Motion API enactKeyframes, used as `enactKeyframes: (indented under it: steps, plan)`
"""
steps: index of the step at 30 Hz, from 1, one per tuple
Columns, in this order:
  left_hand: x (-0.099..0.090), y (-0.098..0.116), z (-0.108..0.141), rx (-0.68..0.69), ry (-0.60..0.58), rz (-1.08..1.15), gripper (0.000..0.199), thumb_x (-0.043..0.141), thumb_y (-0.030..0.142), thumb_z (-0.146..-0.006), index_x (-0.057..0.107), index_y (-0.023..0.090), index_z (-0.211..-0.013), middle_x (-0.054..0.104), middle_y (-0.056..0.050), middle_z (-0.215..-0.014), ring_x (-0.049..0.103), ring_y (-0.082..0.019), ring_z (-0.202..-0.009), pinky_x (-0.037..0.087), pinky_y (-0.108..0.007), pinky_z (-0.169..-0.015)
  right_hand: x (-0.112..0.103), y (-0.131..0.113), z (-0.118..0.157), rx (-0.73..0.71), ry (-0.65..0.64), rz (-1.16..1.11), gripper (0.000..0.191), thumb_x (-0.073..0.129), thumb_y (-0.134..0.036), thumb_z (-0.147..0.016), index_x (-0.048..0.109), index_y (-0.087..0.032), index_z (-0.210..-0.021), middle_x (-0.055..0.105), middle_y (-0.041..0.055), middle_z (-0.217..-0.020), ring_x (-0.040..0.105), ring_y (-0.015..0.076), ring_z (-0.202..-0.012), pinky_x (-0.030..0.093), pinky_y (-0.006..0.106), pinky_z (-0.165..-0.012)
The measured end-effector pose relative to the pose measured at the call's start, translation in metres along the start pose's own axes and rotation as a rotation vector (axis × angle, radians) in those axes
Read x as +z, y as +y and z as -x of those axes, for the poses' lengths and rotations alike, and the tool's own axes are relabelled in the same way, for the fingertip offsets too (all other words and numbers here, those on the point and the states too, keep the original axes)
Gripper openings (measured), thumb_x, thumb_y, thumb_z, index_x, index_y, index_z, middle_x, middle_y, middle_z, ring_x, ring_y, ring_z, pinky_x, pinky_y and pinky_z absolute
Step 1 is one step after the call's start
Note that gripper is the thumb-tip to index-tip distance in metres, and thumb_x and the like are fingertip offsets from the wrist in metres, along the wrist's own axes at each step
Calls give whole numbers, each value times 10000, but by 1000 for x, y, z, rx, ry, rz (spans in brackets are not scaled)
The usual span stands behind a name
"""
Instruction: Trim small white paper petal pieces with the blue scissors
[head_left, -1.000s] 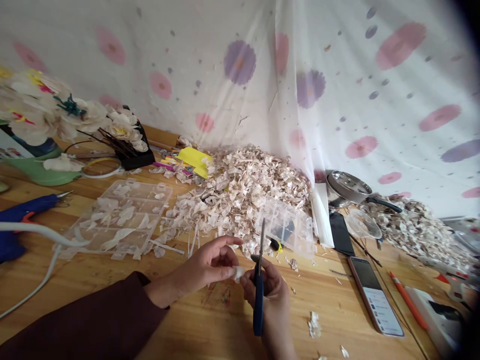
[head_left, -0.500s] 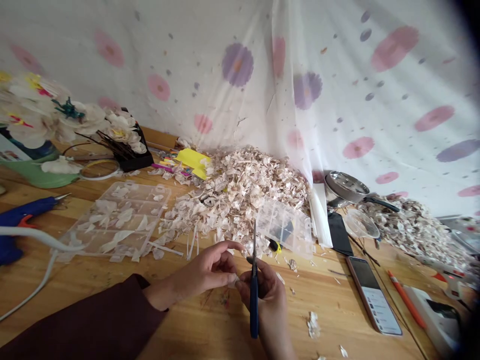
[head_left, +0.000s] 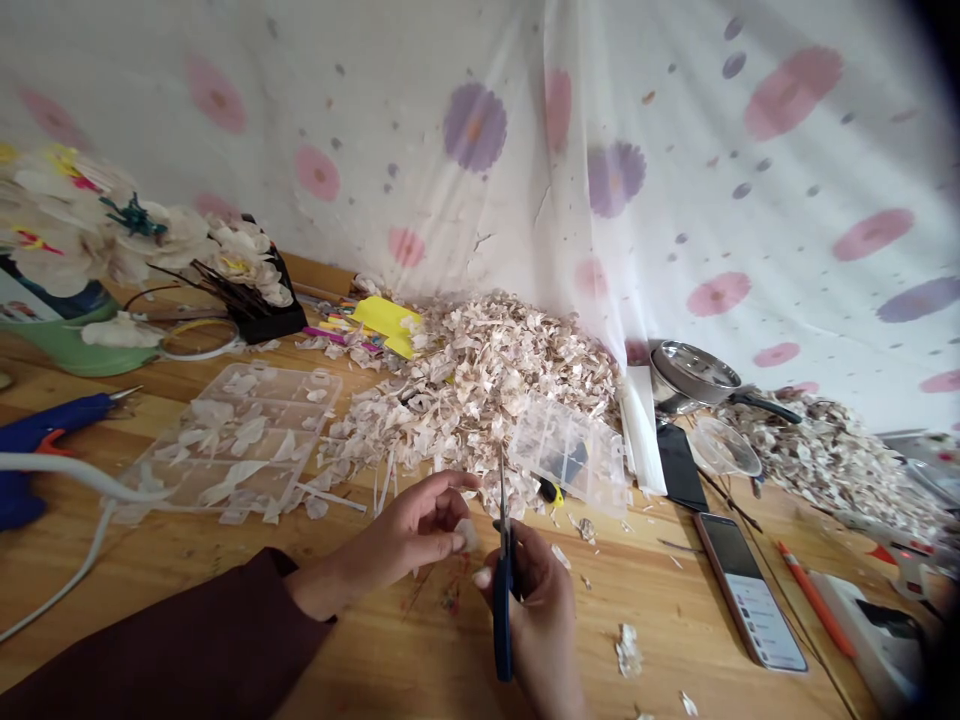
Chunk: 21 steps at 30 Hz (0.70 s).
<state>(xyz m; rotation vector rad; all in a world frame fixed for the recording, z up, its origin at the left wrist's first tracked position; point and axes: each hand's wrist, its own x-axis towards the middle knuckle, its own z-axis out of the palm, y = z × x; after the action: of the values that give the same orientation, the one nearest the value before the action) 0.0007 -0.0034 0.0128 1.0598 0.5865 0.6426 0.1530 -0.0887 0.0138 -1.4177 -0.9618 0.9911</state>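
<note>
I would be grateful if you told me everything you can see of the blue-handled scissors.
The scissors have a dark blue handle that looks like plastic and slim metal blades, which point upward. They stand nearly upright in the right hand, whose fingers wrap the handle. Seen edge-on, the blades look closed or nearly so, though I cannot be sure. A small white scrap, pinched by the left hand, sits just beside them.

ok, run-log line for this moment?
left hand: pinches pale scrap | right hand: holds blue-handled scissors | nearby: clear plastic box

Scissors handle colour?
The scissors handles are dark blue; the head view shows them best.
</note>
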Motion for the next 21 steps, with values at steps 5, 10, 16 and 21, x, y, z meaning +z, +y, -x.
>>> enactKeyframes:
  steps: [5, 10, 16, 21]
  plan:
    - [-5, 0, -1, 86, 56, -3, 469, 733, 245, -754, 551, 235, -1186, 607, 15, -827, 554, -126, -745, 408, -263, -689, -2, 1, 1, -5, -95, 148, 296, 739, -275, -677, 684, -169, -948, 600, -31, -656, 486, 128, -572, 389, 211, -527]
    - [-10, 3, 0, 111, 113, -43, 436, 727, 258, -757, 573, 245, -1164, 613, 23, -819, 551, -130, -756, 416, -273, -722, -9, -6, 4, -18, -178, 281, 294, 725, -345, -713, 673, -164, -938, 533, -43, -626, 422, 127, -558, 347, 220, -503]
    - [-11, 11, 0, 103, 113, -169, 457, 717, 287, -777, 556, 234, -1201, 622, 21, -817, 574, -139, -772, 424, -278, -739, -17, -3, 0, -40, -81, 278, 272, 747, -261, -684, 647, -171, -920, 517, -55, -622, 427, 118, -559, 334, 209, -499]
    - [-6, -2, -2, 97, 24, -231, 508, 739, 256, -764, 543, 227, -1231, 656, 7, -816, 622, -164, -794, 453, -302, -761, -6, 4, -4, -12, -17, 107, 357, 765, -230, -655, 649, -172, -987, 654, -2, -716, 569, 152, -626, 454, 227, -571]
